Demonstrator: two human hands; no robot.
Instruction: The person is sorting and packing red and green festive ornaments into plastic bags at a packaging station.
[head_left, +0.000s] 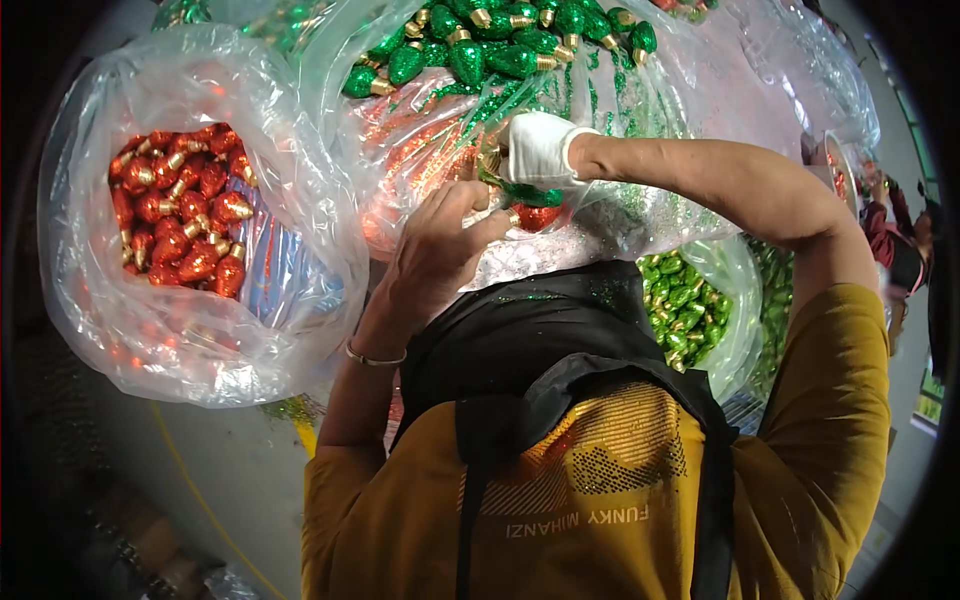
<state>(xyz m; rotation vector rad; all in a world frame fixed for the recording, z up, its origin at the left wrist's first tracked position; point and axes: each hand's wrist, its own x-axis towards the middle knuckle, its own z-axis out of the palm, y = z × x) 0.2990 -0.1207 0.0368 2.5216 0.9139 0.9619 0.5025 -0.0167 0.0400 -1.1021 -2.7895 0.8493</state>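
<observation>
My right hand (540, 148), in a white glove, is closed over the plastic-covered worktop. At its lower edge is a dark green glittery bulb ornament (532, 196), partly covered by the glove. My bare left hand (445, 232) meets it from the left, thumb and fingers curled in; what they pinch is hard to make out. Just below the green one a red glitter bulb ornament (538, 218) shows, its gold cap by my left thumb. Some gold material (489, 160) shows beside the glove's fingers.
Green glitter bulbs (466, 60) with gold caps lie at the table's far side. A clear plastic bag (90, 215) at left holds red bulbs (190, 205). Light green bulbs (685, 300) fill another bag right of my lap. Another person (900, 240) is at the far right.
</observation>
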